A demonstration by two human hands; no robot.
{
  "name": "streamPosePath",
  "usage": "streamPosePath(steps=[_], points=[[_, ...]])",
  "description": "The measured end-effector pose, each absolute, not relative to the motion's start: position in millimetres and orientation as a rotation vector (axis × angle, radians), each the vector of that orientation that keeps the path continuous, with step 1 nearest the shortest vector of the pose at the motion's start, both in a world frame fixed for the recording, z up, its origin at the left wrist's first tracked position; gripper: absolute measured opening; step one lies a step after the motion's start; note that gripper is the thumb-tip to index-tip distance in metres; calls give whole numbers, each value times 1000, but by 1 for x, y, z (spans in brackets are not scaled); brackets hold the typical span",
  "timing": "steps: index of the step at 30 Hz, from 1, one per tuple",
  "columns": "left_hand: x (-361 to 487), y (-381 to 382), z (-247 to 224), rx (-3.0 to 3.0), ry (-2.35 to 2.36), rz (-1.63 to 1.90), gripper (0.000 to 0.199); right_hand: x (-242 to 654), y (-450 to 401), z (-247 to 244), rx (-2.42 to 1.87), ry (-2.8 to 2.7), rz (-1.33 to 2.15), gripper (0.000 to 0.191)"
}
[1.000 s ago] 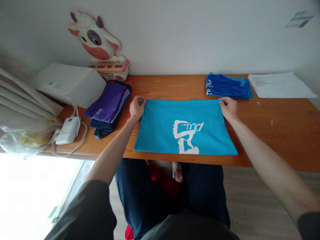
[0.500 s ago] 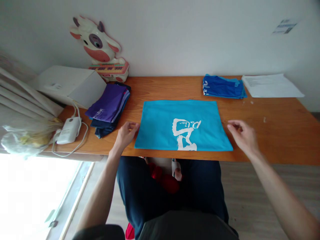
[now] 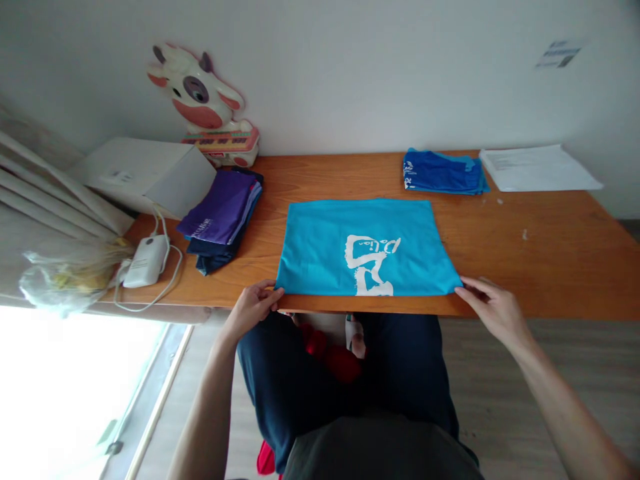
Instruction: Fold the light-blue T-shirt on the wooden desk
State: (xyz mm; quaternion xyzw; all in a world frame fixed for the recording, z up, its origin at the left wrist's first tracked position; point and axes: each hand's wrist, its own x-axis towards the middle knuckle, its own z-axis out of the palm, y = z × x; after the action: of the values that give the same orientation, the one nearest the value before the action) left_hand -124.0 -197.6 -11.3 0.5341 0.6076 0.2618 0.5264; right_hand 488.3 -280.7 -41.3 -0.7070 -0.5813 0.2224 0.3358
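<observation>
A bright blue folded cloth (image 3: 320,247), printed with white lettering, lies flat on the wooden desk in front of me. Its kind is not plain from the folds; it looks like a T-shirt. At its near left corner my left hand (image 3: 255,305) pinches the fabric between thumb and fingers. My right hand (image 3: 493,308) grips the near right corner in the same way. The near edge runs straight between both hands, close to the desk's front edge.
To the left lie a stack of folded dark and purple clothes (image 3: 215,210), a white box (image 3: 150,173), a white adapter with cables (image 3: 147,260) and a plastic bag (image 3: 65,277). A cow toy keyboard (image 3: 220,143), folded blue clothes (image 3: 443,172) and papers (image 3: 540,168) sit along the wall.
Both hands have moved down from beside the cloth's side edges to its near corners and taken hold of them. The cloth's near edge has shifted slightly.
</observation>
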Motion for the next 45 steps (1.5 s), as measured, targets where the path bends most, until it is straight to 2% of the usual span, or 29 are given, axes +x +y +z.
streamPosePath(steps=[4,8,11,17,26,38,45], points=[[-132,-200,-16,1294,1454,560,52,490,-279,-38,-1826,-1539,684,43],[-135,-202,-16,1276,1551,605,54,492,-274,-30,-1950,-1598,1002,52],[-133,-205,-18,1272,1592,647,56,492,-273,-29,-1904,-1462,1114,57],[-132,-217,-28,1262,1663,711,61,485,-287,-36,-1760,-1032,1151,58],[-131,-232,-29,1126,1683,754,63,480,-301,-38,-1722,-945,1090,49],[-128,-231,-28,1075,1645,829,57,485,-297,-52,-1678,-876,1080,68],[-126,-234,-23,1134,1594,874,54,489,-305,-53,-1622,-979,1098,53]])
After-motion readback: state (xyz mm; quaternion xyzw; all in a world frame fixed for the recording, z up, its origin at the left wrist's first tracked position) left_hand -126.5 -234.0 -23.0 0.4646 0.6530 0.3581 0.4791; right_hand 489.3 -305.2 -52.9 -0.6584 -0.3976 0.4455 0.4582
